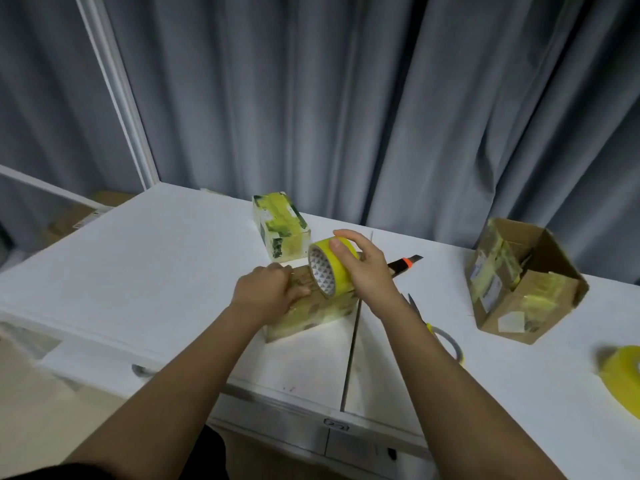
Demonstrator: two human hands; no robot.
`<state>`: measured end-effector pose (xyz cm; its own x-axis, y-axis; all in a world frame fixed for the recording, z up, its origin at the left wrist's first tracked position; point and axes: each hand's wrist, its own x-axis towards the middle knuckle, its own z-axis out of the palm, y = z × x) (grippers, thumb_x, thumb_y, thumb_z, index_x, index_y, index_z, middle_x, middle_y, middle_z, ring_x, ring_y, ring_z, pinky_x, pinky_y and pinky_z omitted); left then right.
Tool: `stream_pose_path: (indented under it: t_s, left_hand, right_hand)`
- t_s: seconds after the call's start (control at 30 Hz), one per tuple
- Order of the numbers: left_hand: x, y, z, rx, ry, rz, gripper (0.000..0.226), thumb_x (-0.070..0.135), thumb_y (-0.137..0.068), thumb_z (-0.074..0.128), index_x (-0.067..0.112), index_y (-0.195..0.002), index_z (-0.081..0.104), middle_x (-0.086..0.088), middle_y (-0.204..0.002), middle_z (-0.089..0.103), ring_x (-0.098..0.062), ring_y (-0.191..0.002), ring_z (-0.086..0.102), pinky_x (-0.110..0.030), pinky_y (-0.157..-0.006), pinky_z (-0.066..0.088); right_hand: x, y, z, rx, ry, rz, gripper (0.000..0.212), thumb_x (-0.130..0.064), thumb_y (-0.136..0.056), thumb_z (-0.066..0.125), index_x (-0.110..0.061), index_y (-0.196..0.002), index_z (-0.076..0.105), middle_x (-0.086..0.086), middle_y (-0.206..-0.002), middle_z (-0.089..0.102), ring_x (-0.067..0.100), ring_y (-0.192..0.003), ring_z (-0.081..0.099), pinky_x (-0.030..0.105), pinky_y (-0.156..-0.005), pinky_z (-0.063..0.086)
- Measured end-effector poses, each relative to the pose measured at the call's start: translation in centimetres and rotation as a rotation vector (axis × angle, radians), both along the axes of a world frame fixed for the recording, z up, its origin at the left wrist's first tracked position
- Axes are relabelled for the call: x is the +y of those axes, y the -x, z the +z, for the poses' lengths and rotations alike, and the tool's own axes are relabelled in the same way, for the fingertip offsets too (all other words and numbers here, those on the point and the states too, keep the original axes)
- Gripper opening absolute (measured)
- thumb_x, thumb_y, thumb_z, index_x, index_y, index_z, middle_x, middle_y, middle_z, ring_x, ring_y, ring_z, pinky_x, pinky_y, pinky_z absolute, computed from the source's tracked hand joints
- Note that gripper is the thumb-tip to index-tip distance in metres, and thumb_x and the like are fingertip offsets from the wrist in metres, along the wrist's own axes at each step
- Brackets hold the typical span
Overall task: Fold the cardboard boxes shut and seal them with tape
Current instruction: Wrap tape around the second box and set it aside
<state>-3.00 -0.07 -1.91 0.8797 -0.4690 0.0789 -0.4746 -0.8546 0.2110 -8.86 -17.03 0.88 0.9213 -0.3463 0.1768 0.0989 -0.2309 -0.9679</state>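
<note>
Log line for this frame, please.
phase: taping | left hand: presses box | right hand: grips tape roll over box | box: closed

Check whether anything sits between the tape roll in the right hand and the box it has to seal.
Nothing visible does. The right hand holds the tape roll directly over the small box, which the left hand presses down. The utility knife and scissors lie off to the right.

Bare forearms, hands (no sleeves visible)
</note>
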Motion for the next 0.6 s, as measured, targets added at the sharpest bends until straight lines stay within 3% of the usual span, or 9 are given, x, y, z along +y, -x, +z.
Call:
stream_pose_path:
  t_s: [0.07,0.13,0.23,0.3,0.37,0.43,0.53,0.6]
  left_hand:
    - [-0.2,1.1,-1.4,0.149,-0.052,0.012,0.100,0.079,-0.076,0.044,0.013,-0.148,0.020,-0.004,-0.152,0.025,-0.025,-0.140,0.022,-0.043,-0.105,0.037]
    - [0.1,1.7,-2.7,-0.017,-0.150,0.013,0.112,0.081,-0.074,0.044,0.010,-0.151,0.003,-0.005,-0.154,0.017,-0.023,-0.140,0.018,-0.039,-0.105,0.036]
    - [0.3,1.2,-3.3,-0.210,-0.235,-0.008,0.104,0.077,-0.078,0.040,0.010,-0.150,0.005,-0.009,-0.147,0.029,-0.026,-0.131,0.031,-0.037,-0.104,0.036]
    - [0.0,0.8,-3.1,-0.195,-0.239,0.012,0.102,0.077,-0.079,0.039,0.011,-0.150,0.007,-0.010,-0.145,0.031,-0.027,-0.129,0.035,-0.038,-0.103,0.037]
    - [-0.3,0.8,-3.0,-0.175,-0.251,0.017,0.102,0.076,-0.079,0.040,0.011,-0.150,0.007,-0.010,-0.146,0.030,-0.027,-0.129,0.035,-0.039,-0.102,0.038]
    - [-0.5,0.9,-3.0,-0.166,-0.255,0.002,0.102,0.076,-0.079,0.040,0.011,-0.150,0.006,-0.010,-0.146,0.029,-0.026,-0.129,0.034,-0.039,-0.101,0.039]
    - [-0.5,0.9,-2.7,-0.153,-0.266,-0.007,0.102,0.075,-0.080,0.041,0.010,-0.150,0.006,-0.011,-0.147,0.029,-0.027,-0.129,0.035,-0.038,-0.101,0.038]
    - [-0.5,0.9,-2.5,-0.137,-0.279,-0.014,0.102,0.076,-0.079,0.040,0.010,-0.150,0.007,-0.011,-0.147,0.029,-0.028,-0.129,0.035,-0.039,-0.104,0.036]
  right_hand:
    - [0.6,-1.0,-0.2,0.022,-0.003,0.017,0.026,-0.040,-0.095,0.055,-0.030,-0.117,0.062,-0.019,-0.117,0.059,0.004,-0.116,0.052,0.024,-0.103,0.039]
    - [0.9,-1.3,-0.3,0.052,0.002,0.024,0.030,-0.041,-0.097,0.051,-0.029,-0.123,0.060,-0.017,-0.121,0.057,0.004,-0.120,0.050,0.023,-0.104,0.036]
    - [0.8,-1.0,0.0,0.026,-0.035,-0.031,0.018,-0.034,-0.095,0.056,-0.029,-0.110,0.066,-0.018,-0.113,0.063,0.002,-0.112,0.055,0.021,-0.098,0.039]
    - [0.6,-0.1,0.3,-0.004,-0.024,-0.092,0.011,-0.027,-0.092,0.061,-0.032,-0.089,0.070,-0.027,-0.094,0.066,-0.010,-0.096,0.058,0.015,-0.088,0.040]
    - [0.4,1.3,-0.2,0.014,0.013,-0.122,0.019,-0.027,-0.089,0.063,-0.036,-0.074,0.069,-0.033,-0.083,0.066,-0.017,-0.087,0.057,0.010,-0.081,0.040]
    - [0.4,3.2,-1.9,0.084,0.060,-0.167,0.016,-0.035,-0.089,0.062,-0.038,-0.074,0.068,-0.032,-0.083,0.065,-0.013,-0.087,0.058,0.008,-0.073,0.038]
    - [0.5,5.3,-5.0,0.240,0.129,-0.194,0.013,-0.039,-0.090,0.058,-0.035,-0.089,0.070,-0.016,-0.098,0.065,0.004,-0.092,0.056,0.021,-0.073,0.038]
    - [0.4,5.4,-5.9,0.309,0.153,-0.198,0.015,-0.041,-0.091,0.056,-0.035,-0.093,0.070,-0.008,-0.104,0.067,0.003,-0.083,0.055,0.022,-0.068,0.038]
